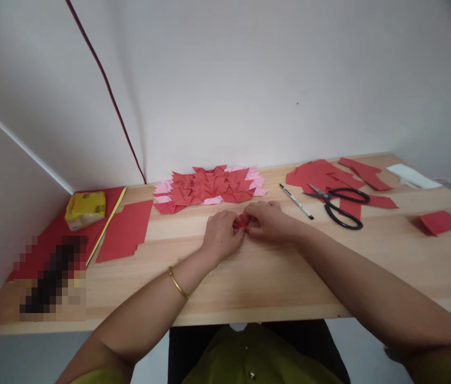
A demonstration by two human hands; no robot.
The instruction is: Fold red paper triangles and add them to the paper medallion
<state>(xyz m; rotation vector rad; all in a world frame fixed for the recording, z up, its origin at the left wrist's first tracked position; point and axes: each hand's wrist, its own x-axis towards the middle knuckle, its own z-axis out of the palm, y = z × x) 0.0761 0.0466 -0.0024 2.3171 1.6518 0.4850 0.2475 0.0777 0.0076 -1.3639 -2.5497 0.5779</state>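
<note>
A small piece of red paper (242, 221) is pinched between my two hands, just above the wooden table (265, 277). My left hand (222, 234), below a gold bangle on the wrist, grips its left side. The fingers of my right hand (267, 221) are closed on its right side. Most of the paper is hidden by the fingers, so its folds cannot be made out. Right behind my hands lies a pile of folded red and pink paper pieces (209, 186).
Black-handled scissors (343, 197) and a marker (296, 201) lie right of centre beside red paper scraps (317, 173). A red square (441, 222) is farther right. At left are red sheets (127, 229) and a yellow packet (85, 209). A wall (225, 80) stands behind.
</note>
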